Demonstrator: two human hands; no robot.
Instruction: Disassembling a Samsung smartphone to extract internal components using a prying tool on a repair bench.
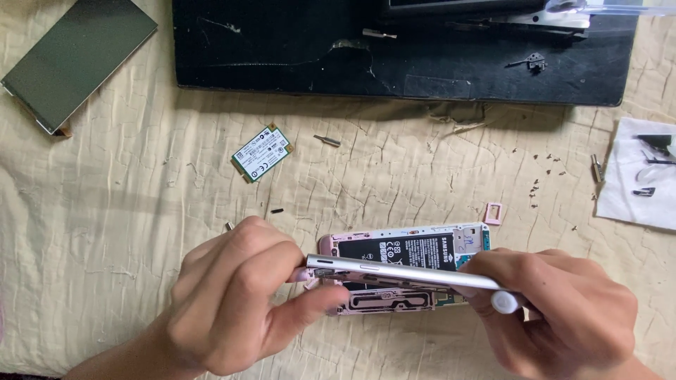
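I see an opened pink smartphone point(394, 271) lying flat on the cream quilted cloth point(127, 232), low and centre in the head view, its back removed so that the black battery point(408, 252) and inner frame show. A silver metal frame strip point(401, 273) runs edge-on across the phone, from left to right, tilted slightly downward toward the right.

My left hand point(236, 302) is closed on the left end of the strip, thumb and fingers pinched together around it. My right hand point(556, 317) is closed around the strip's right end; a small white rounded piece point(504, 302) shows at the fingers, and I cannot tell whether it belongs to a tool or to the strip.

Just beyond the phone's upper right corner lies a small pink card tray point(493, 213), apart from the phone. Loose small screws point(546, 172) are scattered farther right. A white paper sheet point(637, 204) with small dark parts sits at the right edge. Above left of the phone, well apart, lies a green circuit card point(262, 153), with a short metal bit point(327, 141) near it. A dark display panel point(74, 60) rests at the upper left. A black mat point(317, 49) spans the top of the view.
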